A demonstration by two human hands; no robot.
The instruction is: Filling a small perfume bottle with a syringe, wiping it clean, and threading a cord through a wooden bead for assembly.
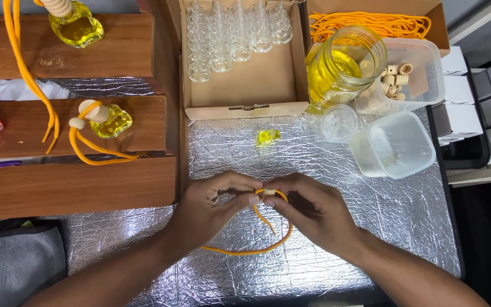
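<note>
Left hand (214, 207) and right hand (313, 211) pinched shut on a small wooden bead (269, 192) and yellow cord (268, 241), mid foil-covered table (404, 222), near its front edge.

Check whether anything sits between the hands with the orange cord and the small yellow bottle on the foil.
Nothing visible does. Left hand and right hand pinch the orange cord and its bead; only bare foil mat lies up to the small yellow bottle.
</note>
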